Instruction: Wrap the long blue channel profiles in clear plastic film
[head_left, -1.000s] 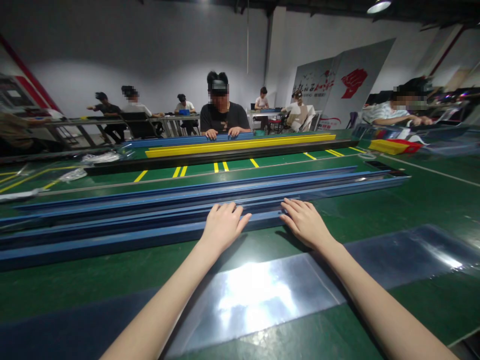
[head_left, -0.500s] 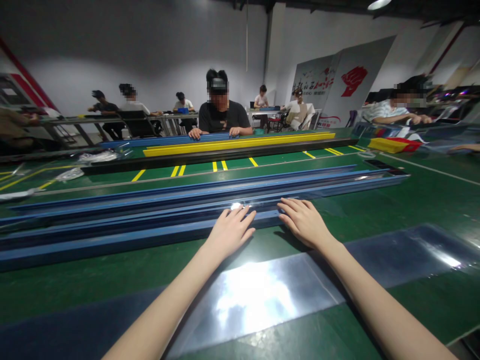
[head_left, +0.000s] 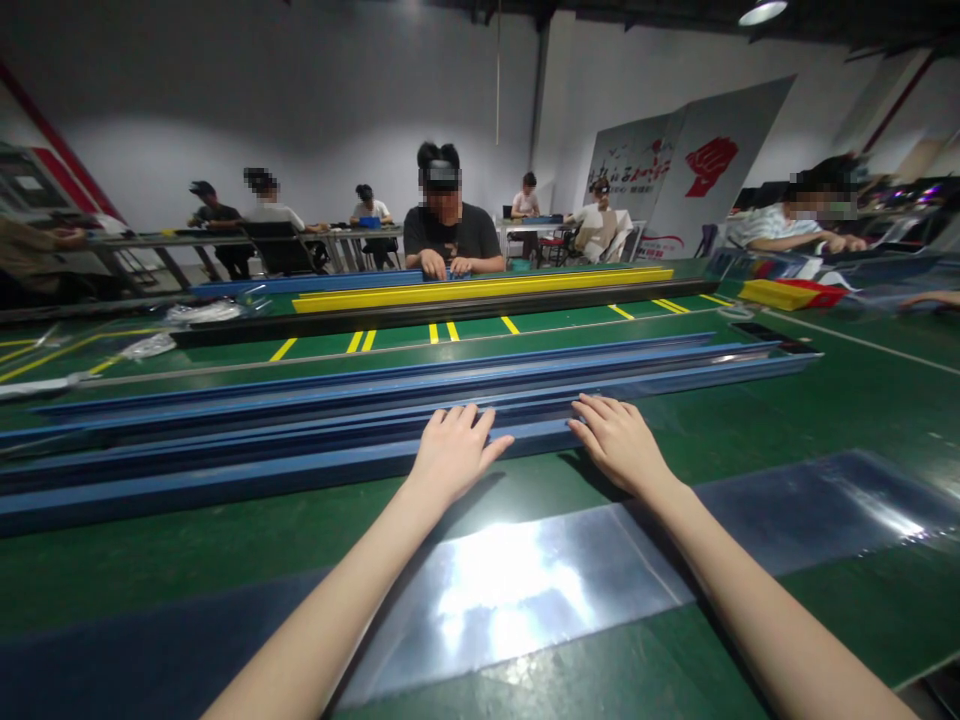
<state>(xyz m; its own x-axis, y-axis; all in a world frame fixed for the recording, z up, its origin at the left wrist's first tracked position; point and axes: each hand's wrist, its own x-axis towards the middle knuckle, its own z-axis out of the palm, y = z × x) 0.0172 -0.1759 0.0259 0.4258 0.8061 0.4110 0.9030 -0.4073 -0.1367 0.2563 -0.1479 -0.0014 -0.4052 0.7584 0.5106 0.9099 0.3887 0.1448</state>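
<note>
My left hand [head_left: 454, 452] lies over the near edge of a long blue channel strip [head_left: 225, 482], fingers spread and thumb apart to the right. Farther right, my right hand [head_left: 621, 445] rests on the same strip with its fingers stretched forward. Both hands are open, palms down, though their fingertips partly hide behind the strip's edge. Just beyond lie more long blue strips [head_left: 637, 347], roughly parallel. A glossy clear plastic sheet [head_left: 525, 590] stretches across the green table [head_left: 750, 425] beneath my forearms.
Across the table a person [head_left: 450, 235] handles another blue strip [head_left: 315, 283]. Yellow [head_left: 487, 290] and black [head_left: 420, 318] strips lie between us. Crumpled clear wrapping [head_left: 202, 312] sits at left. A yellow tray [head_left: 776, 292] and a phone [head_left: 757, 330] are at right.
My left hand has shifted slightly left and my right hand slightly right along the strip, widening the gap. The person opposite has brought their hands together.
</note>
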